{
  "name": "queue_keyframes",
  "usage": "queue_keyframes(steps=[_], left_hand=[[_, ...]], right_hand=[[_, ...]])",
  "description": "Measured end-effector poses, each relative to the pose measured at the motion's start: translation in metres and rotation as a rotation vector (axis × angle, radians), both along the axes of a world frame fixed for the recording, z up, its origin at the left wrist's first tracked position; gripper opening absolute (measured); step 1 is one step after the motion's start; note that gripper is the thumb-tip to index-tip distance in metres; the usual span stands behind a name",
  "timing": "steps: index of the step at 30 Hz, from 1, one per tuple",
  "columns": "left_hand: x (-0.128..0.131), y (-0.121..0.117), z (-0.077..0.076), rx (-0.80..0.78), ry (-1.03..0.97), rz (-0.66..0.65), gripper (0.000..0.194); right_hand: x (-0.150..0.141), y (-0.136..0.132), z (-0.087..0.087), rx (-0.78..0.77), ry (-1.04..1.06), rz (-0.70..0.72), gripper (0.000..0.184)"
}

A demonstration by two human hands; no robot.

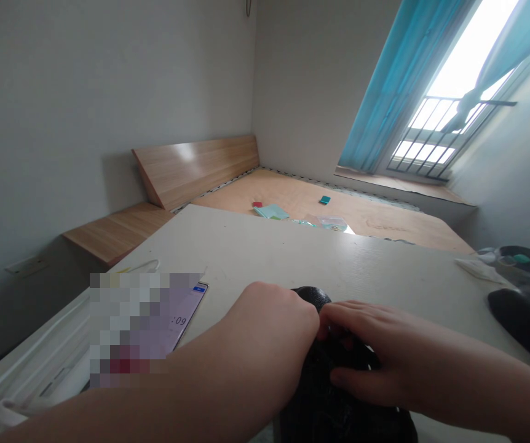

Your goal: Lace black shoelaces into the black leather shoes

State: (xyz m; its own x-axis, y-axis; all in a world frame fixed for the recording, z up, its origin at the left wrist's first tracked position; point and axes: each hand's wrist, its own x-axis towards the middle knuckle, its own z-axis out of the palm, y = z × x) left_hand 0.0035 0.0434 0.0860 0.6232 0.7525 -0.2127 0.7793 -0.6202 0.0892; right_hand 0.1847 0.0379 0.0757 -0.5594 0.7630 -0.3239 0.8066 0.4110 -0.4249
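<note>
A black shoe (327,387) with a grained, leathery surface stands on the white table at the bottom centre, its rounded end pointing away from me. My left hand (278,326) is closed at the shoe's left side; its fingertips are hidden behind the back of the hand. From the right, my right hand (375,344) grips the shoe, thumb apart and fingers curled over the top, meeting the left hand there. Whatever small part the fingertips pinch cannot be made out.
On the white table (246,246), a phone (191,314), partly blurred out, lies left beside white cords. A second black shoe-like item (523,326) and a clear plastic bag (505,267) are at the right. Beyond is a bed (398,221) with small packets.
</note>
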Motion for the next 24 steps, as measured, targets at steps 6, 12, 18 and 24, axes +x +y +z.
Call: queue_keyframes(steps=[6, 12, 18, 24], left_hand=[[0.001, 0.002, -0.008, -0.030, 0.010, 0.009, 0.015], [0.001, 0.005, -0.006, -0.055, 0.043, 0.009, 0.017], [0.002, 0.001, -0.005, -0.014, 0.047, 0.025, 0.011], [0.003, 0.005, -0.014, -0.057, -0.001, -0.006, 0.007]], right_hand=[[0.001, -0.001, 0.001, 0.007, 0.003, 0.004, 0.017], [0.002, -0.002, 0.000, 0.017, 0.003, 0.008, 0.018], [0.002, -0.001, -0.001, 0.023, 0.001, -0.001, 0.018], [0.003, -0.001, -0.001, 0.026, 0.005, 0.002, 0.014]])
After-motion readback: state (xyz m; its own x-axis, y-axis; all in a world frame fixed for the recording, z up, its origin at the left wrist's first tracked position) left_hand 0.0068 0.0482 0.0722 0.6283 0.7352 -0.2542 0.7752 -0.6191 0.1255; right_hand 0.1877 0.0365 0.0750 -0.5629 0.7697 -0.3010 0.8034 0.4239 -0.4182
